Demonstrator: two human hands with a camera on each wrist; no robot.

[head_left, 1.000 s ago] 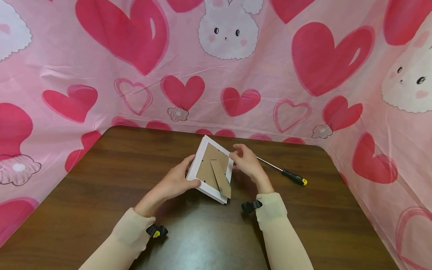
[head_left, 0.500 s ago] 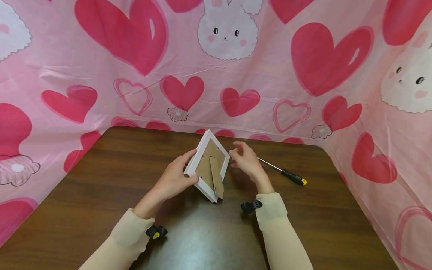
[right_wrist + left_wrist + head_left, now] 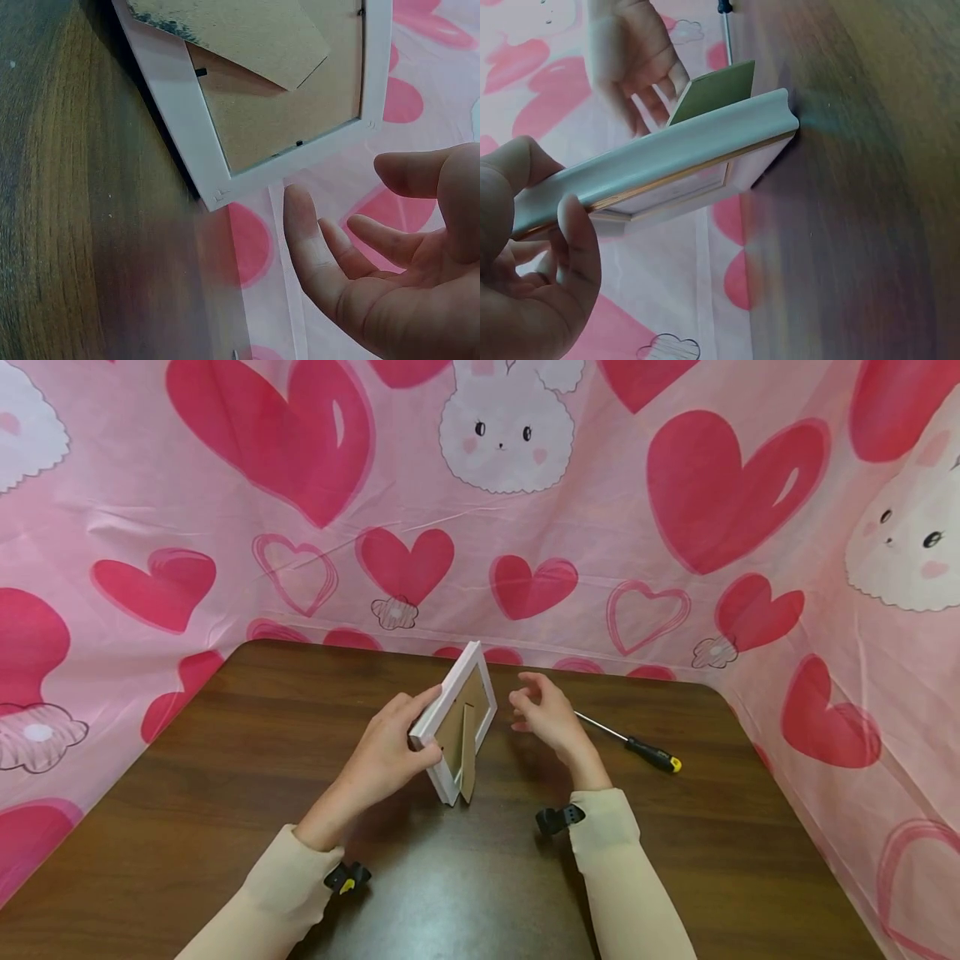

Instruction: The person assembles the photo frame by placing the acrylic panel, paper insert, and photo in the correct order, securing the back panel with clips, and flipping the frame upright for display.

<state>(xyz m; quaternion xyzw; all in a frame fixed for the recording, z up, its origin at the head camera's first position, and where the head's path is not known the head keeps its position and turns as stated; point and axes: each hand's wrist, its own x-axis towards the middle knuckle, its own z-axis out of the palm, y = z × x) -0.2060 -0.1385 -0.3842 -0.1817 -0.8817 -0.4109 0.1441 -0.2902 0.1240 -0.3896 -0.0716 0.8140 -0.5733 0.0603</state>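
A white picture frame (image 3: 442, 702) stands upright on the table, turned so its brown backing board (image 3: 255, 127) faces right. The cardboard easel leg (image 3: 468, 752) juts out from that back. My left hand (image 3: 386, 756) grips the frame's near upper corner, thumb on the back side and fingers on the front. In the left wrist view the frame's moulded edge (image 3: 667, 154) lies between thumb and fingers, and a gold line runs along it. My right hand (image 3: 547, 714) hovers to the right of the frame, fingers loosely bent, holding nothing and apart from it.
A screwdriver (image 3: 651, 754) with a black and yellow handle lies on the dark wooden table (image 3: 450, 893) to the right, its shaft pointing behind my right hand. A pink cloth (image 3: 420, 510) with hearts and rabbits hangs around the table's back and sides.
My left hand has turned the frame, swinging its back to the right so that it now shows nearly edge-on. My right hand has come off the frame's right edge and stays beside it.
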